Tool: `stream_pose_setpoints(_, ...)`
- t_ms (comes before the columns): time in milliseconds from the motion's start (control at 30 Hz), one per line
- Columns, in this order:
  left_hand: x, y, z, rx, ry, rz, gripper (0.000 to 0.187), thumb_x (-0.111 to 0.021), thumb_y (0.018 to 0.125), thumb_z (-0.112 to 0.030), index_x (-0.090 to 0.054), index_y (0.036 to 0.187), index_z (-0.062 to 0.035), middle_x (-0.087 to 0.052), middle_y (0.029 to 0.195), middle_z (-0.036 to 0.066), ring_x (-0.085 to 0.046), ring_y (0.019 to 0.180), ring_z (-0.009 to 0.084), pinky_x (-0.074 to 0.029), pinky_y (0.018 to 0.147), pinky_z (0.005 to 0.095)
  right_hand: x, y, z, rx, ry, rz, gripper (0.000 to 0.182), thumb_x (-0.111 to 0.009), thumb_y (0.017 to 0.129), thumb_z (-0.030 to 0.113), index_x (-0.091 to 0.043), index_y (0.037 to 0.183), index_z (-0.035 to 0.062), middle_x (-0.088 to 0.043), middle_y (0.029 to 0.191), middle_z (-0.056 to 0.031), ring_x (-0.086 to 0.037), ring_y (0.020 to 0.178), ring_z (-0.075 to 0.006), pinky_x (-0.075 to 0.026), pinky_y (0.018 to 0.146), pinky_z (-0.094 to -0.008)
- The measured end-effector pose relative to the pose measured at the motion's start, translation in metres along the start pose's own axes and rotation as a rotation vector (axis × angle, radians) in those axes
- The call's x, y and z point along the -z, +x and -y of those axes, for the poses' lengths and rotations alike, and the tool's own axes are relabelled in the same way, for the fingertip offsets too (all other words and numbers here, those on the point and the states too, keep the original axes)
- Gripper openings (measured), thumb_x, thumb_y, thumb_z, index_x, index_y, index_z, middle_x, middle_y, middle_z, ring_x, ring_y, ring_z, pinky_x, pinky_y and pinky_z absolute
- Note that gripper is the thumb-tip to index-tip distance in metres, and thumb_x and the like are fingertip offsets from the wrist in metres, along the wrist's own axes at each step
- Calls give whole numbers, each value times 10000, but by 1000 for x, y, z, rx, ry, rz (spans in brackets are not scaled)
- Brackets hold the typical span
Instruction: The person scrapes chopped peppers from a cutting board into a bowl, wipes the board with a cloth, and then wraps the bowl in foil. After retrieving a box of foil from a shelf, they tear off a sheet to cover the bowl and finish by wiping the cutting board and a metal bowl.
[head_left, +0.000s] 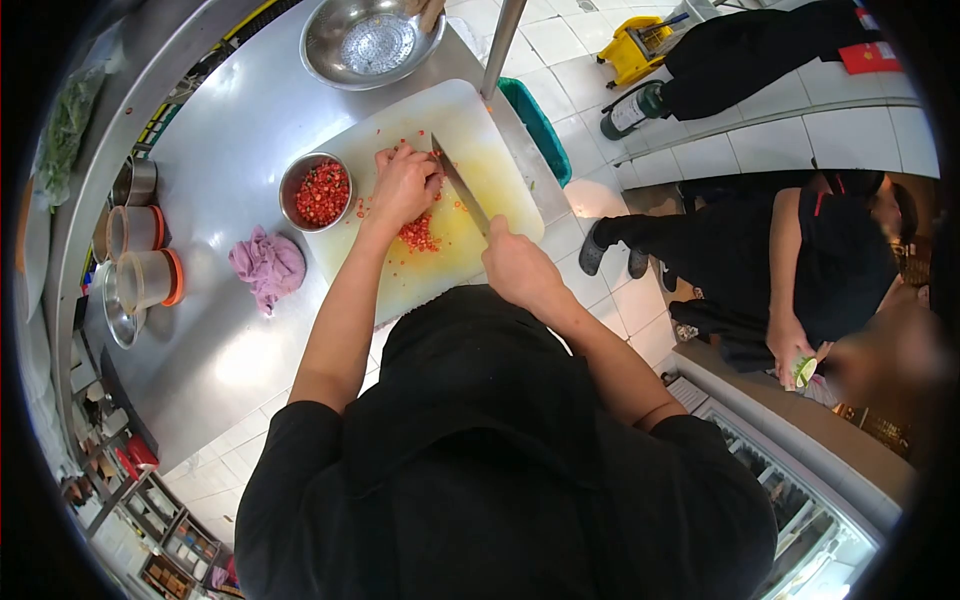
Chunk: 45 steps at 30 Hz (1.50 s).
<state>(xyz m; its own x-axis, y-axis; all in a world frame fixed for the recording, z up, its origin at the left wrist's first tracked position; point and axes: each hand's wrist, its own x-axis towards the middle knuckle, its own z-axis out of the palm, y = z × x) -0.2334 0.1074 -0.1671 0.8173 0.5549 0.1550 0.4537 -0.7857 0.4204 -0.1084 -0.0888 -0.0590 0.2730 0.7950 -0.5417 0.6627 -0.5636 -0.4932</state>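
On a white cutting board (340, 255) lie chopped red chillies (418, 235), with small bits scattered around them. My right hand (520, 268) is wrapped round the handle of a knife (462, 188), whose blade points up and to the left across the board. Just left of the blade, my left hand (403, 185) rests on the board with its fingers curled; what they hold, if anything, is hidden. A metal bowl (290, 205) of chopped red chillies stands at the board's left edge. A crumpled purple cloth (267, 268) lies on the steel table (210, 130).
A large metal bowl (320, 45) stands beyond the board, another hand (430, 12) at its rim. Containers (143, 278) line the table's left side. A metal post (503, 50) and green bin (540, 130) are beside the board. A co-worker (740, 245) is at the right.
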Motion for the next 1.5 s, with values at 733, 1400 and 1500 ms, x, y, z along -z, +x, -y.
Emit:
stream_pose_setpoints(733,4,7,21,201,-284,-271,213,-614,941,-119,-751,1079,-32,-724,1150,158,-633,1126,374,-491,984,473,-11,16,-46,182,235,-225,236,-526,973,153,-450,1110,-22,-644,775,-358,-649,763,-550,-503,730,-630)
stream_pose_setpoints(1400,12,-49,-6,199,-292,-247,400,-557,1030,-302,-644,1325,-46,-634,1352,187,-559,1285,387,-422,1093,494,-31,8,-61,205,-25,-157,170,-530,979,170,-494,1059,25,-686,804,-288,-681,765,-484,-514,705,-594)
stream_pose_setpoints(1500,7,-62,-11,269,-199,-346,566,-614,988,-419,-567,1425,-64,-549,1462,204,-521,1328,412,-393,1114,544,-41,15,-90,286,155,-211,180,-535,1011,204,-511,1007,25,-670,766,-276,-671,691,-450,-503,648,-566)
